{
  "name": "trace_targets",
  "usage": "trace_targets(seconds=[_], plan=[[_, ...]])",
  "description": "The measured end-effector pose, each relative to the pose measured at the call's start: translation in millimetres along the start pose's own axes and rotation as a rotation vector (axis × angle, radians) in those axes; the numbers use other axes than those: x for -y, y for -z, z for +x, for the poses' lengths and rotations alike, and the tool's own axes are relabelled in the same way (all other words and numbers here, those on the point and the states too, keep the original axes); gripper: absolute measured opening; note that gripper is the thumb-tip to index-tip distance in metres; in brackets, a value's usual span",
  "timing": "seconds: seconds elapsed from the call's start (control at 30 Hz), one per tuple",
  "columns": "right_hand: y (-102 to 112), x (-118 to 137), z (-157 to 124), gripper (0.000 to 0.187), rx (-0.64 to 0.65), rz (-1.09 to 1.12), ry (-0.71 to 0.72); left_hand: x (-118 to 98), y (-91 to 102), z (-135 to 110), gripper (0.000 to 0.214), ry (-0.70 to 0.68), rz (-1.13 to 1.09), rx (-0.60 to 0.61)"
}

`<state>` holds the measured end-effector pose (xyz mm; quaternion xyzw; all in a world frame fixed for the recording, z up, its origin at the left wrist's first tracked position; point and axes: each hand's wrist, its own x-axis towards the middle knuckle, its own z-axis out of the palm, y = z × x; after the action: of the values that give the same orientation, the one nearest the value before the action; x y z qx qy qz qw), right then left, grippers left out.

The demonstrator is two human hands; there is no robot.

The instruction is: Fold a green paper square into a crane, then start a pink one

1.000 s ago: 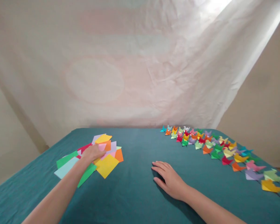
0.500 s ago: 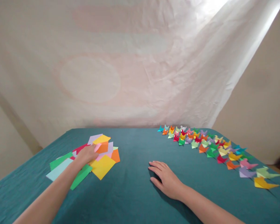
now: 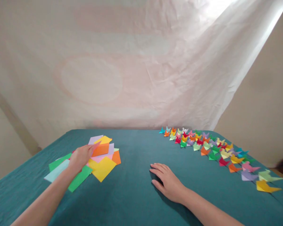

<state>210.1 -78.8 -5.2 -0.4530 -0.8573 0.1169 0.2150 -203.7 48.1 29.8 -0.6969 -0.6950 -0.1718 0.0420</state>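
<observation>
Over the loose pile of coloured paper squares, my left hand (image 3: 80,157) is closed in a pinch. A pink sheet of paper (image 3: 96,146) shows as a narrow, tilted strip at its fingertips; the rest of it is behind the fingers. Around the hand lie an orange sheet (image 3: 101,150), a yellow sheet (image 3: 102,169), a green sheet (image 3: 80,179) and a pale blue sheet (image 3: 58,171), overlapping one another. My right hand (image 3: 166,180) rests palm down on the cloth, fingers stretched out and thumb apart, holding nothing.
Several rows of folded paper birds (image 3: 213,156) in many colours run along the right side of the teal tablecloth (image 3: 134,194). A yellow bird (image 3: 267,186) stands nearest at the right. Behind the table hangs a pale cloth sheet (image 3: 136,78).
My left hand has drawn back slightly to the left, and the pink sheet at its fingertips now stands tilted. My right hand has stayed in place.
</observation>
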Motion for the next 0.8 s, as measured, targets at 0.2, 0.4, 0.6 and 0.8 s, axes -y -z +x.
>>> trace_targets(seconds=[0.2,0.4,0.6,0.8], plan=[[-2.0,-1.4,-1.4,0.038,-0.006,-0.009,0.002,-47.0,15.5,-13.2,0.042,-0.245,-0.106,-0.288],[-6.1,-4.7,-0.2,0.037,-0.029,0.022,0.023,-117.0,15.5,-37.3,0.036,-0.179,-0.562,-0.117],[-7.1,-9.8,-2.3,0.036,-0.128,0.241,-0.005,-177.6,-4.3,-60.8,0.036,-0.040,-1.089,0.310],[3.8,-9.9,-1.3,0.028,-0.197,0.601,-0.121,-211.5,-23.7,-67.5,0.038,0.028,-1.283,0.500]])
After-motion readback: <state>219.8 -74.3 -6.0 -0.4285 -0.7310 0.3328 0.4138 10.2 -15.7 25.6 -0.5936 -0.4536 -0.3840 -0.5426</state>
